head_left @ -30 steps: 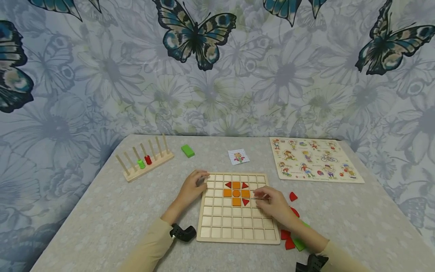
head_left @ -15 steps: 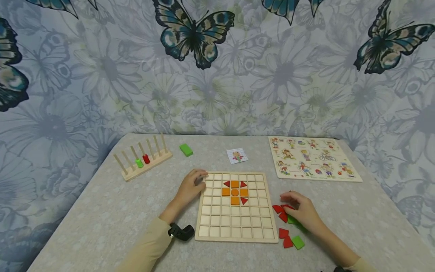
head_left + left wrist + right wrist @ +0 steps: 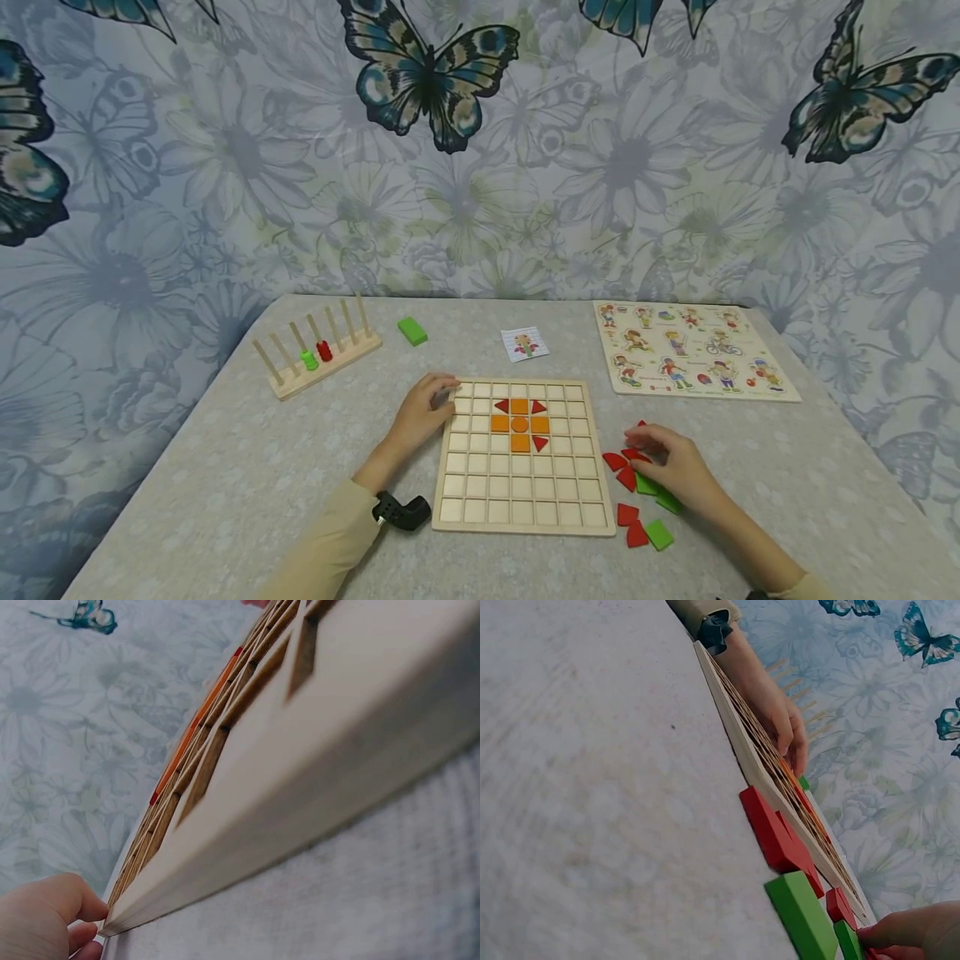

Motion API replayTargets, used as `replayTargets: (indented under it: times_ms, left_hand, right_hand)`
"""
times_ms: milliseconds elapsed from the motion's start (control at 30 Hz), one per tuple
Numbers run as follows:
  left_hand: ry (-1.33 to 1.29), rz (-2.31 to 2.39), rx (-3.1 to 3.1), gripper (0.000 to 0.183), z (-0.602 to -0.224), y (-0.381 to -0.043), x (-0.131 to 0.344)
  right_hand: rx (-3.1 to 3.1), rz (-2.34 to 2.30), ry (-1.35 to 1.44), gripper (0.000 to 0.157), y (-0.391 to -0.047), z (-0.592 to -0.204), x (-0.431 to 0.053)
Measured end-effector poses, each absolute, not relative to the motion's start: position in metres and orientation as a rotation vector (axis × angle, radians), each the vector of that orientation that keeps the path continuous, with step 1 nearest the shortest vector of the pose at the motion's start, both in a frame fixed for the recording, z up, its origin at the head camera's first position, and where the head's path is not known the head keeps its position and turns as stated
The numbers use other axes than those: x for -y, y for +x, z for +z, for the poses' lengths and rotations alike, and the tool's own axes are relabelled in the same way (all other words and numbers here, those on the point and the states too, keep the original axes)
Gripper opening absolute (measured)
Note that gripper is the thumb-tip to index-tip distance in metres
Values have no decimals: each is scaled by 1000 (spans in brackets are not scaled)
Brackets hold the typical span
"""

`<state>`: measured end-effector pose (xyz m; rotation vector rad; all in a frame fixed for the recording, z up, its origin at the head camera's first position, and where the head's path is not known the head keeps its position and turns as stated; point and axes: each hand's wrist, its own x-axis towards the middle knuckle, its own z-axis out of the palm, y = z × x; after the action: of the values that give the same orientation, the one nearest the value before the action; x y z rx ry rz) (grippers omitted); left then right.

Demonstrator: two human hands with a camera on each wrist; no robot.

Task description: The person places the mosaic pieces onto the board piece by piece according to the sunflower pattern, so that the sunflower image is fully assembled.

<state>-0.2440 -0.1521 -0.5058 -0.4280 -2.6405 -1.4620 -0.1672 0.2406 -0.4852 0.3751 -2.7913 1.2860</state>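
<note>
A square wooden grid board lies on the table. Orange squares, an orange disc and red triangles sit in its upper cells. At its far left corner my left hand holds the edge, thumb and fingers bent around it, as the left wrist view also shows. My right hand is over loose pieces right of the board. Its thumb and fingertips stand apart by a red piece, partly covering it and the green squares. In the right wrist view, the right fingers reach down beside the pieces.
More red pieces and a green square lie nearer me. Behind the board are a pattern card, a green block and a peg stand with green and red beads. A picture puzzle board lies back right.
My right hand has moved off the board's right side to the loose pieces, and stays over them in the last half second. My left hand keeps its place at the corner.
</note>
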Motion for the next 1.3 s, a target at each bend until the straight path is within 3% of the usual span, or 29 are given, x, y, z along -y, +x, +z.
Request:
replayTargets:
  times_ms: [267, 833, 1300]
  left_hand:
    - [-424, -1489, 2637, 34, -505, -244, 151]
    - [-427, -1481, 2637, 34, -505, -244, 152]
    - [-416, -1483, 2650, 34, -502, -242, 152]
  right_hand:
    - [2686, 1289, 518, 34, -175, -481, -223]
    - [2616, 1512, 893, 30, -199, -485, -109]
    - [2628, 1460, 963, 31, -203, -486, -82]
